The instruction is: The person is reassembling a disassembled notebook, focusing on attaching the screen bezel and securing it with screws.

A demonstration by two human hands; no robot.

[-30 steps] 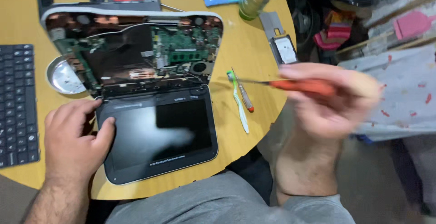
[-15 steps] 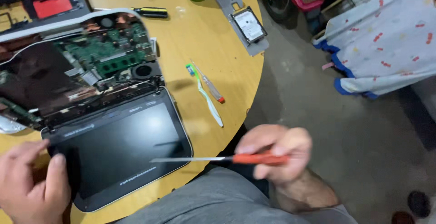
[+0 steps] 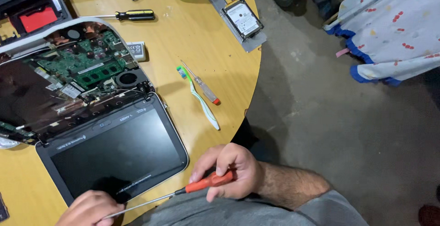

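Pointing left: red-handled screwdriver (image 3: 183,191), near-level.

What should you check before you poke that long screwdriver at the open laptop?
1. Right hand grips the orange-handled screwdriver: ok.
2. Left hand is near the shaft's tip by the laptop screen edge: ok.
3. Tip seated on a screw: cannot tell, it is hidden.
4. Circuit board uncovered and reachable: ok.
5. Toothbrush and small screwdriver lie apart from the laptop: ok.
6. Hard drive overhangs the table edge: not ok.
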